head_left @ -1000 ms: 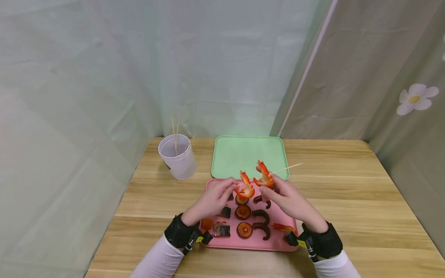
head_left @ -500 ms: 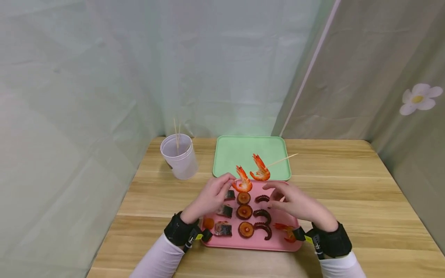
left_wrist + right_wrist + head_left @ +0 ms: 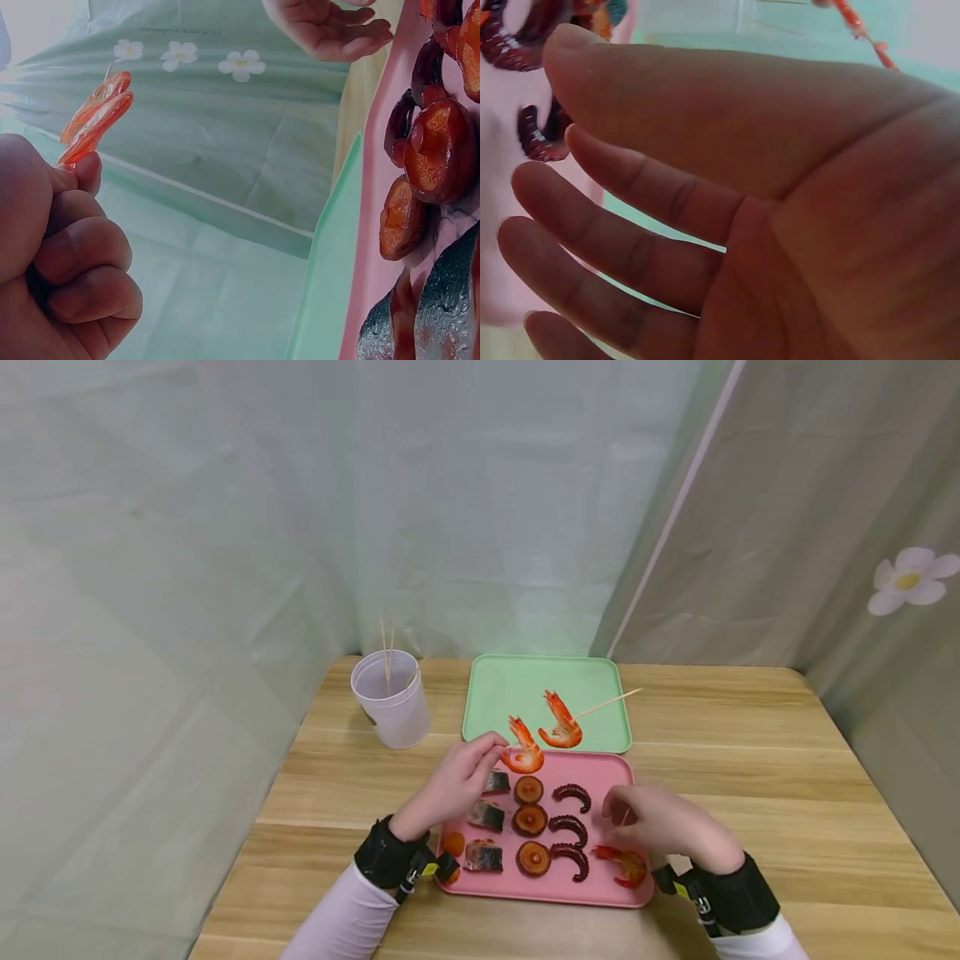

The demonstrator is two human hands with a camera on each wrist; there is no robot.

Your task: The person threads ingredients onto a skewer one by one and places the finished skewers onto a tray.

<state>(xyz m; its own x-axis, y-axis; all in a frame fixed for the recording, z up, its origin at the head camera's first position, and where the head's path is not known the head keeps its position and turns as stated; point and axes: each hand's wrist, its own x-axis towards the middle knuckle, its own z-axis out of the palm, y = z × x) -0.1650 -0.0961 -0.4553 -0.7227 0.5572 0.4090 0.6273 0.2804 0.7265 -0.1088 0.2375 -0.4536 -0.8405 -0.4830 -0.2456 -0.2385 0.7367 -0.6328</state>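
Note:
My left hand [image 3: 453, 785] pinches the near end of a thin wooden skewer [image 3: 611, 702] in the air. Threaded on the skewer are two orange-red shrimp, one [image 3: 525, 760] right by my fingertips and the other [image 3: 567, 735] farther along. In the left wrist view the shrimp [image 3: 96, 124] rise past my thumb, with the other fingers curled below. My right hand [image 3: 667, 822] hovers over the right side of the pink tray [image 3: 600, 768], fingers relaxed and holding nothing. Just below its fingertips lies a single loose shrimp [image 3: 630, 868].
Dark curled tentacles [image 3: 573, 793], brown mushroom caps [image 3: 534, 858], pieces of dark-skinned fish [image 3: 483, 857] and orange balls [image 3: 453, 843] lie in columns on the pink tray. A green tray [image 3: 498, 693] sits behind it. At back left stands a white bucket [image 3: 402, 722] with a few skewers.
My right hand has let go of the shrimp skewer and moved down and right, over the loose shrimp. My left hand still holds the skewer, nearly in place.

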